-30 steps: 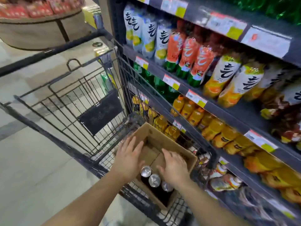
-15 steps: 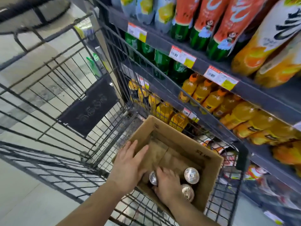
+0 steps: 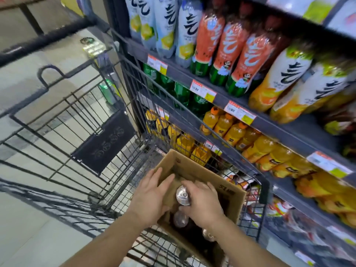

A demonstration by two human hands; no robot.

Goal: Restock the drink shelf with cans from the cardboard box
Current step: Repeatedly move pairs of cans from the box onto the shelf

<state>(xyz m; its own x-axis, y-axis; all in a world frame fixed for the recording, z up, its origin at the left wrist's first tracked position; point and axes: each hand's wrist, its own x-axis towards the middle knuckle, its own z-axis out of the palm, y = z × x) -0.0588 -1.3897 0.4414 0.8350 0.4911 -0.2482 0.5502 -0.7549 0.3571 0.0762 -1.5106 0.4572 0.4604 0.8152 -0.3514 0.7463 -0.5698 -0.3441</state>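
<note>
Lighting: bright, even, overhead. Glare: can top (image 3: pixel 183 193), bottles (image 3: pixel 238 53). Blur: motion smear throughout, heaviest at the edges; price tags (image 3: pixel 202 91) unreadable. Distortion: wide-angle bowing of shelf (image 3: pixel 289 130) lines.

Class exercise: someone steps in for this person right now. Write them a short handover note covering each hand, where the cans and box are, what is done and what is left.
Right hand: fingers curled round the raised can, lifting it from the cardboard box.
Left hand: flat against the box's left wall, steadying it.
The box sits in the wire cart beside the drink shelf. At least two more cans stand in the box below the raised one.
Done: one can gripped and coming up.
Left: place that can on the shelf, then move the others. I cannot tell which shelf slot is for the cans.
</note>
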